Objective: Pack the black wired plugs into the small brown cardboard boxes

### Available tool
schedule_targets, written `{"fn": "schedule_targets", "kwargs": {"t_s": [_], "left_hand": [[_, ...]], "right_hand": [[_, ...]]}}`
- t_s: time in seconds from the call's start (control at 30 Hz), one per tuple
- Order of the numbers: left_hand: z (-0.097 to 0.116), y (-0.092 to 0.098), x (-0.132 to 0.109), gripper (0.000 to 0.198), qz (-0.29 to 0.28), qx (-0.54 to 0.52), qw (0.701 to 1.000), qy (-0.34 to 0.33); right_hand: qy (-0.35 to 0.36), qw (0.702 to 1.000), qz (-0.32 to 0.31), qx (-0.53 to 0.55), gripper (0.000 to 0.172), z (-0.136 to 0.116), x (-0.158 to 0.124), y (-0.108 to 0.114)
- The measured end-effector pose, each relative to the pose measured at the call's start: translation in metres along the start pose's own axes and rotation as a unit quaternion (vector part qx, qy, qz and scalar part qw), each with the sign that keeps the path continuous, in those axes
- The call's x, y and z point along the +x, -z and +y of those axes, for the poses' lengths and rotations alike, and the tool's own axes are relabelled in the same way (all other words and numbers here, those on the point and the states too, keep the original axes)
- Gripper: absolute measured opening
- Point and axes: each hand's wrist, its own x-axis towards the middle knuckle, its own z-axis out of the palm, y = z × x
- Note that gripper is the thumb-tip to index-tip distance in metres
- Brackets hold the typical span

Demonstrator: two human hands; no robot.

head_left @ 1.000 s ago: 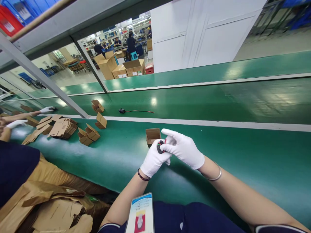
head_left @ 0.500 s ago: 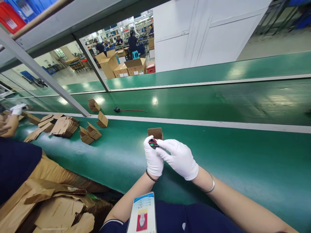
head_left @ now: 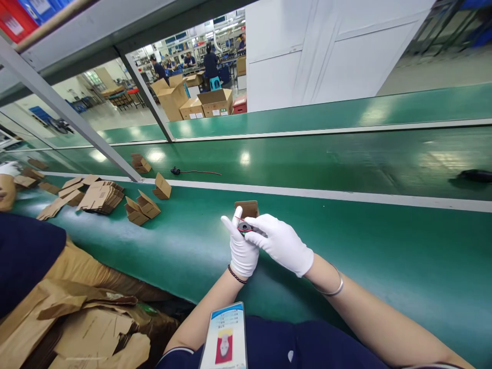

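A small black round part (head_left: 244,227) with a thin red wire lies between my two gloved hands, above the near green worktop. My right hand (head_left: 280,243) pinches it from the right between thumb and fingers. From the left and below, my left hand (head_left: 243,251) cradles the part. Its thumb and forefinger are spread apart, and its other fingers are mostly hidden behind the part. Just behind the hands stands an open brown carton (head_left: 248,208), partly covered by them.
Folded small cartons (head_left: 142,207) and a stack of flat cardboard (head_left: 100,196) lie left. On the far belt (head_left: 307,161) are a wired black part (head_left: 176,170), a carton (head_left: 140,163) and a blurred dark item (head_left: 476,176). A co-worker's arm (head_left: 6,190) shows at far left.
My left thumb and forefinger have spread away from the black part, which has turned. On the far belt, the wired part and carton have shifted left, and a dark item has appeared at right.
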Motion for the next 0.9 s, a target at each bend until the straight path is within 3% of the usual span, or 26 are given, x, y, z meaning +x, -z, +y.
{"fn": "schedule_targets", "kwargs": {"t_s": [0.13,0.27,0.37,0.5,0.63,0.77,0.9], "left_hand": [[0.001,0.004,0.002,0.085,-0.06,-0.038,0.997,-0.029],[0.013,0.009,0.005,0.06,-0.059,-0.084,0.993,0.057],[0.022,0.012,0.011,0.042,-0.041,-0.055,0.993,0.099],[0.025,0.015,0.027,0.045,-0.063,0.044,0.991,0.105],[0.015,0.02,0.043,0.043,-0.14,0.201,0.968,0.053],[-0.002,0.023,0.051,0.03,-0.128,0.329,0.935,-0.011],[-0.008,0.032,0.064,0.025,-0.117,0.341,0.932,-0.048]], "right_hand": [[-0.012,0.997,-0.077,-0.006,0.029,-0.001,0.007,0.013],[-0.005,0.994,-0.099,-0.036,0.032,-0.002,0.008,0.014],[0.018,0.996,-0.057,-0.073,0.028,-0.001,0.006,0.006],[0.054,0.992,0.051,-0.098,0.027,0.012,0.016,0.0],[0.107,0.99,0.009,-0.095,0.019,0.034,0.044,0.009],[0.147,0.984,-0.013,-0.095,0.014,0.046,0.064,0.01],[0.189,0.977,0.022,-0.095,0.014,0.045,0.071,0.004]]}}
